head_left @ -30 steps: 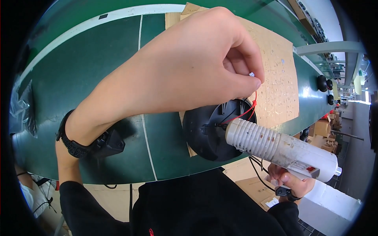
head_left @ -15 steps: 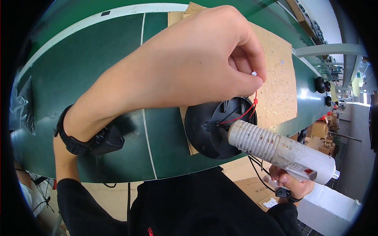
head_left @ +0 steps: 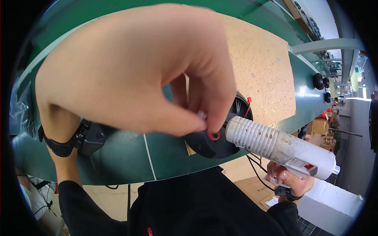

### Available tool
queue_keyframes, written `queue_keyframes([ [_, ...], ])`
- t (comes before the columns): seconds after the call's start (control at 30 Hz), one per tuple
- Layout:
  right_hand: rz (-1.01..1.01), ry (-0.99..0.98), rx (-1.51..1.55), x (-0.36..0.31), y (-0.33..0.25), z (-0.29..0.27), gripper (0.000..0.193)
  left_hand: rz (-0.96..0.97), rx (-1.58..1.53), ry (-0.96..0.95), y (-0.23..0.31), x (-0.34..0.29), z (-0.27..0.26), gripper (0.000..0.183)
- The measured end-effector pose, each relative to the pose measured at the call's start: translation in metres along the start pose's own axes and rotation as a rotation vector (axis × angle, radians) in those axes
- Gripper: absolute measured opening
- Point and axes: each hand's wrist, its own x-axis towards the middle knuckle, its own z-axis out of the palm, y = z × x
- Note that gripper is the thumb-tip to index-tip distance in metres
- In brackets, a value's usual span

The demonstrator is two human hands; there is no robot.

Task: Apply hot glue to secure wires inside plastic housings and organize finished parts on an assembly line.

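Observation:
My left hand (head_left: 157, 74) is large and slightly blurred, close to the camera. Its thumb and forefinger pinch a small white connector (head_left: 202, 114) on thin red wire (head_left: 214, 136). Under those fingers lies a round black plastic housing (head_left: 208, 147), partly hidden by the hand, with more red wire (head_left: 249, 100) at its far right edge. My right hand (head_left: 290, 177) is closed round the handle of a white glue gun (head_left: 289, 147) with a ribbed barrel. The gun's front end hangs over the housing's right side.
A worn cardboard sheet (head_left: 262, 67) covers part of the green table (head_left: 126, 157). Clear plastic bags (head_left: 21, 110) lie at the far left. Black round parts (head_left: 319, 81) stand at the far right, and cartons (head_left: 319, 126) are beyond. Black cables (head_left: 258, 173) hang near my right hand.
My left hand has moved left and nearer to me, bringing the connector and wire down over the housing. The glue gun and my right hand have barely shifted.

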Motion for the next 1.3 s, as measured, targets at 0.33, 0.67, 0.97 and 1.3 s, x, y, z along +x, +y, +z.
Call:
queue_keyframes([
  [0.33, -0.021, 0.044, -0.167, 0.002, 0.008, -0.005, 0.064, 0.025, -0.018, -0.162, -0.004, 0.003, -0.002, 0.014],
  [0.67, -0.009, -0.047, -0.125, 0.003, 0.003, -0.004, 0.069, 0.043, 0.11, -0.166, 0.007, 0.011, -0.009, 0.015],
  [0.97, -0.033, -0.415, 0.01, 0.021, -0.015, -0.01, 0.061, 0.176, 0.139, -0.014, -0.007, 0.005, -0.01, 0.013],
  [1.3, -0.098, -0.478, 0.005, 0.018, -0.007, -0.01, 0.057, -0.354, -0.255, -0.013, -0.005, 0.024, -0.014, 0.019],
])
